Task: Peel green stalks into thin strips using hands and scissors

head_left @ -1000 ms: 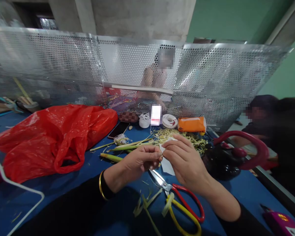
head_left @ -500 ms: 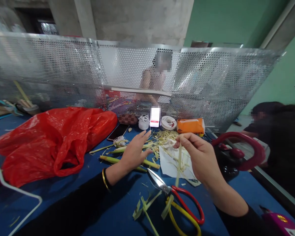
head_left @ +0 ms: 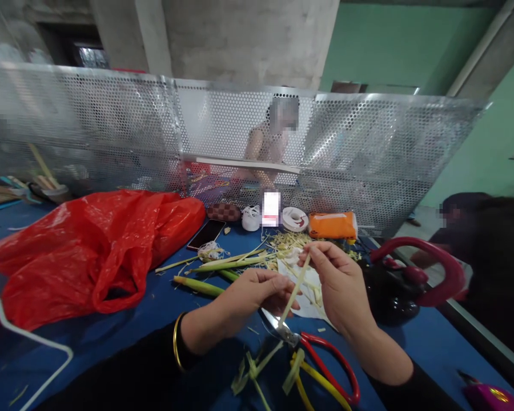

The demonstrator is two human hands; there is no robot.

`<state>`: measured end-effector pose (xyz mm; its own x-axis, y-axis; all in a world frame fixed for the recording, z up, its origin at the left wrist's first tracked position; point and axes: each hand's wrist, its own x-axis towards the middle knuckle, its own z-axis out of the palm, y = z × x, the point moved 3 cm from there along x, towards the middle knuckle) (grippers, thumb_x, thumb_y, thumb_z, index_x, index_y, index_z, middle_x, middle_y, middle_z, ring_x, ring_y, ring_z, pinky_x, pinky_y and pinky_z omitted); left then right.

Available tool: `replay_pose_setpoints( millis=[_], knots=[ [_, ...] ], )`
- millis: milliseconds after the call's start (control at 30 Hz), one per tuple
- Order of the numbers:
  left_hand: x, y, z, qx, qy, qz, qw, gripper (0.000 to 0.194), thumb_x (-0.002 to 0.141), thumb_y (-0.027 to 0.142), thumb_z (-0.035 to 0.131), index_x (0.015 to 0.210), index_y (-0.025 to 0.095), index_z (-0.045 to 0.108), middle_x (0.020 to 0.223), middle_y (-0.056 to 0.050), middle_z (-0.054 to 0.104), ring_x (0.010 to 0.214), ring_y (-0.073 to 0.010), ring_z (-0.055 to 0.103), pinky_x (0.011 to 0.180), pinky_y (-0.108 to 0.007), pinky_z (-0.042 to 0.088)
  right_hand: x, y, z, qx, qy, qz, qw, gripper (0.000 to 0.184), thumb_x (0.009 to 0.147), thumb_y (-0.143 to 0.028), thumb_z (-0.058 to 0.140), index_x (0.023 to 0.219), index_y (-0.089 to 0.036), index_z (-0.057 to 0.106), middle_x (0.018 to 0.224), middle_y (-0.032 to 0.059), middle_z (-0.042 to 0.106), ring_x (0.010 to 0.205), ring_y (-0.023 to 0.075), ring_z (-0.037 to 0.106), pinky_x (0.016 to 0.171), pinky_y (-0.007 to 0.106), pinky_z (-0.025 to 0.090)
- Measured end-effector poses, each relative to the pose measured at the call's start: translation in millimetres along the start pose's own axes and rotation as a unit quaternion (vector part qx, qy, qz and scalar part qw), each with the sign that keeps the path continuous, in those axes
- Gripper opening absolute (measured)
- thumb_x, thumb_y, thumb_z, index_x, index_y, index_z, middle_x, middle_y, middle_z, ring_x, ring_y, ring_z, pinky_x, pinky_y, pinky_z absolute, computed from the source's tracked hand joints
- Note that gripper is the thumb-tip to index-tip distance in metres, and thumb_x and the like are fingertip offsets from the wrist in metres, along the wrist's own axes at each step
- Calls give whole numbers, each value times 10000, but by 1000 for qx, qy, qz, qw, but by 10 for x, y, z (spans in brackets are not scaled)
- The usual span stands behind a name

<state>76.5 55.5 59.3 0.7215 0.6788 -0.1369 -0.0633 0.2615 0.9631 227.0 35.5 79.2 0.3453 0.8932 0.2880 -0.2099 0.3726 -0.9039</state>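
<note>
R hand point(head_left: 342, 288), right of ctr, has thumb + fingertips pinched on upper end of a pale green leaf strip point(head_left: 291, 299). Strip slants down-left thru ctr of frame, its lower end showing over the scissors point(head_left: 290, 337). L hand point(head_left: 257, 294), just left of strip, has fingers half curled right at strip's mid; can't tell if it grips or only touches. Gold bangle point(head_left: 176, 342) on L wrist, black sleeves both arms.

Scissors lie lower ctr-right, red + yellow handles, blades partly behind strip & L hand. Cut scraps point(head_left: 252, 365) at btm ctr, next to scissors. Green stalks point(head_left: 197, 285) left of/behind L hand; white paper point(head_left: 307, 308) w/ bits on it b/w the hands; shredded pile point(head_left: 291, 241) beyond.

Back row, mid-frame: checkered pouch point(head_left: 223, 212), white thread spool point(head_left: 251, 218), lit phone screen point(head_left: 271, 208), tape roll point(head_left: 295, 219), orange pack point(head_left: 332, 225). Dark phone point(head_left: 206, 235) lies flat nr pouch. Red plastic bag point(head_left: 120, 245) fills mid-left; dark kettle point(head_left: 392, 294) w/ maroon handle, right of R hand. All on blue tabletop point(head_left: 163, 302). Perforated metal screen point(head_left: 124, 114) behind, a person point(head_left: 265, 142) visible thru it, upper ctr.
</note>
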Motion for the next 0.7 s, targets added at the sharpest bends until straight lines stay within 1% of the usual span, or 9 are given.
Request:
replay_pose_setpoints(
  millis=[100,200,267,333,400,467,567,633,700],
  knots=[
    [-11,-43,0,-19,-36,-22,999,276,722,375,706,847,128,720,749,-52,693,592,-108,600,608,-233,466,6,31,1,28,-9,6,1000,103,803,-316,708,798,-217,679,684,-15,650,663,139,587,643,258,477],
    [-11,-73,10,-29,-34,-20,999,241,654,293,753,828,129,719,683,-17,656,554,-91,563,595,-228,460,11,59,14,35,-21,21,999,126,797,-338,713,802,-217,679,688,-9,659,673,149,599,648,267,481],
    [-10,-35,10,-15,0,8,1000,198,640,278,752,765,133,702,633,-1,630,540,-89,543,574,-222,439,19,77,20,30,-23,41,998,176,795,-379,707,867,-220,689,774,12,687,724,168,618,693,297,493],
    [-16,43,0,17,55,46,997,153,640,266,735,701,138,677,595,12,606,536,-88,519,563,-218,416,25,95,26,11,-26,64,998,249,795,-429,695,933,-222,690,854,26,695,759,178,620,725,314,489],
    [-26,127,-21,56,115,84,988,121,638,245,717,660,143,656,584,21,588,538,-89,500,561,-219,404,18,112,50,-32,-53,85,994,276,766,-448,716,900,-208,694,823,19,680,731,167,598,707,295,468],
    [-33,179,-47,90,160,109,977,94,640,230,695,649,151,645,584,28,578,538,-92,491,555,-223,397,-6,128,91,-80,-94,100,987,272,705,-431,767,784,-182,691,706,-2,637,669,150,556,651,267,436],
    [-27,185,-79,120,188,119,967,72,650,221,666,657,158,634,572,34,561,531,-95,478,540,-225,381,-48,133,139,-123,-116,99,981,275,647,-398,801,651,-162,660,585,-28,564,581,123,486,566,243,383],
    [-18,175,-93,128,193,122,965,72,647,219,657,652,156,622,570,35,554,532,-95,471,537,-224,373,-61,128,150,-126,-105,96,982,267,650,-386,793,645,-161,652,574,-30,556,563,117,475,548,239,376],
    [-11,175,-102,129,197,125,964,73,641,216,651,647,154,614,577,33,554,539,-96,469,538,-224,368,-62,128,152,-117,-100,111,982,253,651,-372,791,690,-163,653,587,-29,569,566,119,493,556,242,394]
  ],
)
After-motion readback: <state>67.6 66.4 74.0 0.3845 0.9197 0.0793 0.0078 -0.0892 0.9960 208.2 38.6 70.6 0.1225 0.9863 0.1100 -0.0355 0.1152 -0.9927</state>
